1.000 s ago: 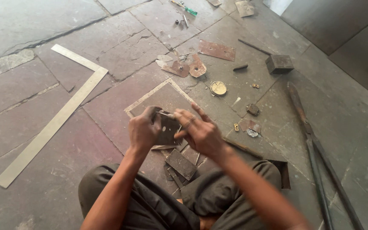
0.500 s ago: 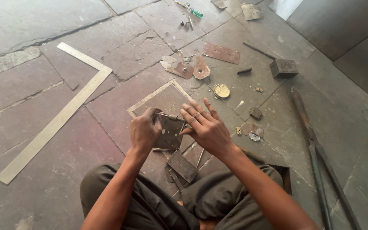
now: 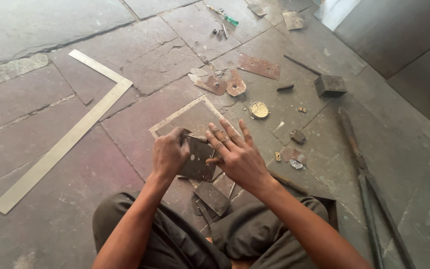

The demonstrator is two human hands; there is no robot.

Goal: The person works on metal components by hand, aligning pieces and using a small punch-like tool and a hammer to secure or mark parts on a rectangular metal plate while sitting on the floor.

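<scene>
The grey stone slab floor (image 3: 51,20) fills the view much as it did a second ago, though the camera has drifted so that everything sits a little lower and to the right; the long pale metal L-shaped square (image 3: 70,139) lies flat on it at the left, unmoved, and the long dark iron shears (image 3: 369,184) lie along the right side, well apart from the hands; a thin pale square metal frame (image 3: 187,110) rests on the slab just beyond the hands; further off lie a rusty rectangular metal plate (image 3: 259,66), a small dark steel block (image 3: 330,85) and a round brass-coloured disc (image 3: 259,109), all where they were; the change is at the hands: the small dark square metal sheet piece (image 3: 197,158), held above the lap and over a few dark metal offcuts (image 3: 212,197) on the floor, now shows more of its face with small holes in it, having been turned slightly; the left hand (image 3: 167,155) is closed around its left edge, fingers curled over the top corner; the right hand (image 3: 237,154), curled over the piece a second ago, now lies with fingers spread and straight against its right edge, pressing rather than clasping, so the sheet looks steadied between the two hands
</scene>
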